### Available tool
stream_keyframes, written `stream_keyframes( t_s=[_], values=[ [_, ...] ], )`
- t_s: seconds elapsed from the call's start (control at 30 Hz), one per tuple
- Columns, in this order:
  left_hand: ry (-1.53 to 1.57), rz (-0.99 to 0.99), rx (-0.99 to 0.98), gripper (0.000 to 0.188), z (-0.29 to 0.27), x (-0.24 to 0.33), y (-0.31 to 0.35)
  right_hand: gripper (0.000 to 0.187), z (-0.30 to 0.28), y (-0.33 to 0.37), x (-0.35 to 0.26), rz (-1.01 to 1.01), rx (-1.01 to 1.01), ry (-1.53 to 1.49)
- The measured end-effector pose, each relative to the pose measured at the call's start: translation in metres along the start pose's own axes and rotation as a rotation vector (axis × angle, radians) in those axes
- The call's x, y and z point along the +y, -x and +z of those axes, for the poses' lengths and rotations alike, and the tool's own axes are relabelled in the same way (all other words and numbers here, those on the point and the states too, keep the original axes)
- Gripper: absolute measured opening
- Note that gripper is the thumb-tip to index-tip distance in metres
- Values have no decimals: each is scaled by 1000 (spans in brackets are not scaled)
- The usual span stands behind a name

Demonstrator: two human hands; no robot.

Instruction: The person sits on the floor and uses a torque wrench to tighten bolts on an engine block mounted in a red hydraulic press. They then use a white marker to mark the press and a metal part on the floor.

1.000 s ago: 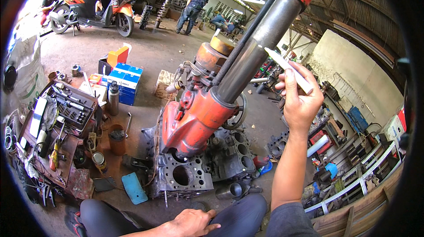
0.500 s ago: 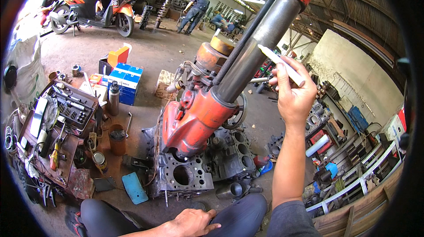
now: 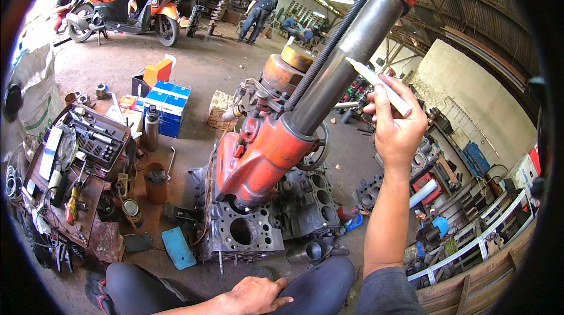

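Note:
My right hand (image 3: 399,130) is raised and closed around a white marker pen (image 3: 382,87). The pen slants up to the left, its tip by the smooth grey steel column (image 3: 341,62) of a red machine; I cannot tell whether it touches. The machine's red base (image 3: 258,159) stands on an engine block (image 3: 261,224) with a round cylinder bore (image 3: 241,231). My left hand (image 3: 258,295) rests on my lap, thumb and fingers apart, holding nothing I can see.
At left, a tool tray (image 3: 94,139) and a cluttered stand (image 3: 88,212) hold tools. Blue boxes (image 3: 167,109), a rusty can (image 3: 155,183) and a blue phone-like slab (image 3: 178,248) lie nearer. A second engine block (image 3: 314,206) adjoins the first. Behind are a scooter (image 3: 126,9) and people.
My right hand has shifted slightly right with the marker pen. My left hand has stayed put. A person at the back has bent a little further forward.

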State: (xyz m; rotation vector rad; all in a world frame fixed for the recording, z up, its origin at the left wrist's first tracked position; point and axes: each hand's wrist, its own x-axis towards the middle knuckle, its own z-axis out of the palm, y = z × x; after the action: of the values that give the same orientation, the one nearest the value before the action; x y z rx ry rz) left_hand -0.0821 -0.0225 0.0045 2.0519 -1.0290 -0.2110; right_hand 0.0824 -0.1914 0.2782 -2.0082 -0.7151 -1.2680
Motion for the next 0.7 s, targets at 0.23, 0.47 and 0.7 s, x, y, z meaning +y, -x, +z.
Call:
stream_keyframes(
  t_s=[0.23, 0.47, 0.7],
  values=[
    [6, -22, -25, 47, 1, 0, 1, 23, -6, 1, -4, 26, 16, -28],
    [-34, 59, 49, 35, 7, -18, -8, 25, -18, 10, -21, 43, 85, -129],
    [91, -100, 212, 32, -44, -45, -7, 27, -46, 67, -29, 174, 160, -384]
  ],
)
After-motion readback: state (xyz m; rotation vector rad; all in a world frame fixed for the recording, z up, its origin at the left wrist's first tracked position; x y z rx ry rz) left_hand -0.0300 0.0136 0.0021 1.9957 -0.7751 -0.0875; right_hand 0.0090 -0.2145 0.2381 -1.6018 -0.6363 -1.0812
